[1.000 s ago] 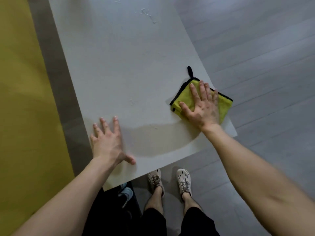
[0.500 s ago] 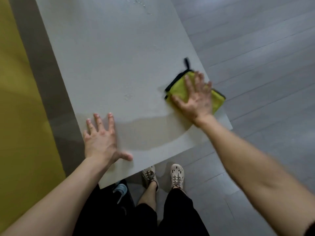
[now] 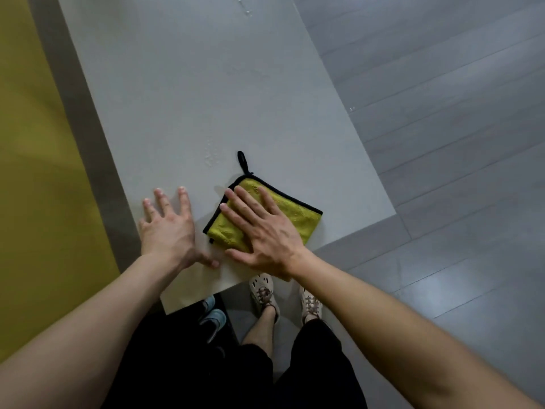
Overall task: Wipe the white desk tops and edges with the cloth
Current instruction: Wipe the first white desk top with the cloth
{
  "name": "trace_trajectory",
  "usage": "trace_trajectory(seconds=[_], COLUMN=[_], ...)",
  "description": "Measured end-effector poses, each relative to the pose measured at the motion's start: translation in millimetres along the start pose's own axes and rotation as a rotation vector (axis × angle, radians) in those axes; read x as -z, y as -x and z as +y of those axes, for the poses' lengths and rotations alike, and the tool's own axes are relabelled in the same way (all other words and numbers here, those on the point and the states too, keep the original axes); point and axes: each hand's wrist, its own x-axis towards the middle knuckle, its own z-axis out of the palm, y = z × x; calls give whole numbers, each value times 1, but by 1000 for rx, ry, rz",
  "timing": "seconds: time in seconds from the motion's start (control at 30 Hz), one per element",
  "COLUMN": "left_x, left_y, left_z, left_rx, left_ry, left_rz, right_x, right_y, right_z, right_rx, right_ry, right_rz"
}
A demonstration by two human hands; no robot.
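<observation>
We find the right hand [image 3: 265, 231] flat on the yellow cloth [image 3: 295, 215], fingers together, near the bench [image 3: 206, 84] front edge. Left hand [image 3: 168, 228] rests beside it, fingers spread.

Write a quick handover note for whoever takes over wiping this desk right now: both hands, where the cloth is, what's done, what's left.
Left hand: open, flat on the white desk near its near left edge, bracing, holding nothing.
Right hand: open, palm pressed flat on the yellow cloth, not gripping it.
Cloth: folded, on the desk top by the near edge, its black loop pointing away.
Done: cannot tell how much of the top has been wiped.
Left: water drops just beyond the cloth and more drops at the far end; the desk edges; any other desks.
</observation>
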Motion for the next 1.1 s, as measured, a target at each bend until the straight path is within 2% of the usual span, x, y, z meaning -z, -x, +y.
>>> trace_trajectory(seconds=[0.07, 0.13, 0.2, 0.3, 0.33, 0.4, 0.47, 0.57, 0.67, 0.73, 0.83, 0.87, 0.93, 0.97, 1.0, 1.1], left_x=[1, 0, -2, -4, -4, -5, -6, -8, -8, -7, -9, -8, -9, -9, -9, -6], left_y=[-1, 1, 2, 1, 1, 1, 1, 0, -2, -1, -1, -3, -6, -6, -5, -1], left_z=[0, -1, -4, -4, -5, -7, -11, -12, -10, -9, -8, -8, -10, -11, -12, -11], left_rx=[8, -1, -9, -19, -18, -18, -16, -26, -25, -29, -43, -41, -33, -30, -27, -41], left_ry=[-5, -9, -21, -16, -11, -10, -18, -16, -23, -29, -33, -32, -38, -47, -62, -55], left_rz=[-18, -22, -2, 16, 19, 9, 14, 10, 19, 19, 22, 28, 14, 10, 15, 32], right_x=[1, 4, 8, 20, 20, 17, 7, -5, -10, -6, 7, 9, 10, 9, 7, -3], right_y=[-1, 9, 25, 49, 51, 42, 28, 14, 21, 41, 75, 76, 60, 49, 36, 18], right_z=[1, 23, 76, 155, 158, 115, 29, -73, -42, 19, 111, 120, 83, 43, 0, -91], right_rx=[18, -58, -264, -637, -718, -803, -701, -279, -118, -277, -700, -793, -946, -970, -896, -480], right_ry=[-19, -60, -70, -39, -52, -118, -173, -189, -125, -143, -75, -84, -146, -177, -206, -240], right_rz=[-11, 10, 77, 65, 80, 156, 160, 20, 43, 117, 146, 168, 217, 216, 186, 22])
